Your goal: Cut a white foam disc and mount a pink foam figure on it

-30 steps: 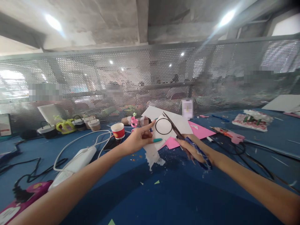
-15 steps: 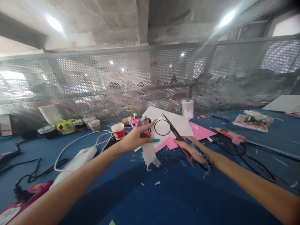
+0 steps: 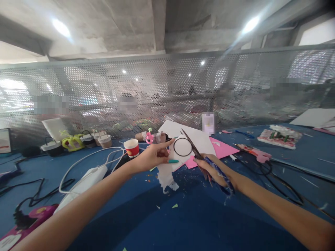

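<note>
White paper [image 3: 182, 147] with black circle [image 3: 174, 147] shifted slightly rightward, away from red cup [image 3: 131, 152], since half second ago. Head view: paper right of red cup, pinched in my left hand [image 3: 154, 154]; my right hand [image 3: 211, 171], farther right of cup, grips scissors [image 3: 193, 146], blades beside circle. Best, I judge: feed paper round with left, blades tracking just outside circle.

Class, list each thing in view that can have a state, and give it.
Left hand: closed on circle-marked paper.
Right hand: closed on scissors.
Circle-marked paper: held, circle unbroken.
Scissors: held, blade gap unclear.
Red cup: upright, lidless.
Glue gun: lying on its side.
Purple power strip: black plug inserted.
Ceiling lights: lit.
</note>
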The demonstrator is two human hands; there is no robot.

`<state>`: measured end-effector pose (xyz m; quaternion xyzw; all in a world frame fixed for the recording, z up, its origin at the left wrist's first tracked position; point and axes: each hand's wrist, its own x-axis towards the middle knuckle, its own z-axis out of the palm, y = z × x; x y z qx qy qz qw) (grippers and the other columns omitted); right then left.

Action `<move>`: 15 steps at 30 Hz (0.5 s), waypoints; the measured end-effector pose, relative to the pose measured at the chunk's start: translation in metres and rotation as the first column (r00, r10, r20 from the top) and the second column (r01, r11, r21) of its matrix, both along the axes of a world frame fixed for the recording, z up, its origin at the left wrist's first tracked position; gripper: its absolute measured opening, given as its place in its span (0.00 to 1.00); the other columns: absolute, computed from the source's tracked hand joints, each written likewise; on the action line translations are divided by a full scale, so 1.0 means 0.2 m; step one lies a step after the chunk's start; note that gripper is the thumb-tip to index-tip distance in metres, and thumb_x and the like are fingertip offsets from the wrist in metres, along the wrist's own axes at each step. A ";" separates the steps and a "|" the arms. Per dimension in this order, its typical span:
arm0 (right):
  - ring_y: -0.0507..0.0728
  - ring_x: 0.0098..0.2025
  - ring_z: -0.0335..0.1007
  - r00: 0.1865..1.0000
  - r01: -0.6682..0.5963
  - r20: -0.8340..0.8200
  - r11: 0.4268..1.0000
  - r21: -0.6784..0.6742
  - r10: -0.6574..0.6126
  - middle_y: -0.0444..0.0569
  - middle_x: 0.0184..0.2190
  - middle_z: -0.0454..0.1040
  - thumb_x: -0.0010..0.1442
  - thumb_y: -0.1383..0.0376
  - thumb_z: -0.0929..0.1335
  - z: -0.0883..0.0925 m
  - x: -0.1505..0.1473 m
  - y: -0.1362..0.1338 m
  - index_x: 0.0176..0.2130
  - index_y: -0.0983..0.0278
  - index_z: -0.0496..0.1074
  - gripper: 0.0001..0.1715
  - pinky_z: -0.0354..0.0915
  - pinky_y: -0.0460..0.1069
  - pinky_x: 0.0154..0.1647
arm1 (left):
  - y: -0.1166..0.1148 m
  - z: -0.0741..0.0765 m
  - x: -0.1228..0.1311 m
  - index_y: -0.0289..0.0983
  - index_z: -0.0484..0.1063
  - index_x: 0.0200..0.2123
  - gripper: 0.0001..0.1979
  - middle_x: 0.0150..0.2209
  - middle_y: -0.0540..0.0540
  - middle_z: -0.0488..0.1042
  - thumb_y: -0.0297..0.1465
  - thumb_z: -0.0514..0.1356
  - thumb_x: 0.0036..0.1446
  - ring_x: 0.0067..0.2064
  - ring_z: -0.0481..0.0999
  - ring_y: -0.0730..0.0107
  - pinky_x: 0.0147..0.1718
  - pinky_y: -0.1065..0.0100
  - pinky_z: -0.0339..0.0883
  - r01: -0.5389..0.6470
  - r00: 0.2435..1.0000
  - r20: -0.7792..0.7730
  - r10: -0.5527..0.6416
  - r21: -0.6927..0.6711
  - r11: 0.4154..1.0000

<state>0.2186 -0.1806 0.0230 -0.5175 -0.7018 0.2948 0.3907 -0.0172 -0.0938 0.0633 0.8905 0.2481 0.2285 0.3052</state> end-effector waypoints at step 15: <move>0.50 0.19 0.60 0.997 -0.030 -0.070 0.999 -0.010 0.029 0.39 0.19 0.60 0.59 0.51 0.63 -0.01 -0.02 -0.03 0.28 0.63 0.64 0.19 0.62 0.46 0.22 | -0.02 0.05 -0.03 0.37 0.51 0.64 0.38 0.27 0.53 0.66 0.28 0.60 0.51 0.29 0.63 0.76 0.28 0.72 0.60 0.056 0.998 -0.032 -0.057 -0.036 0.998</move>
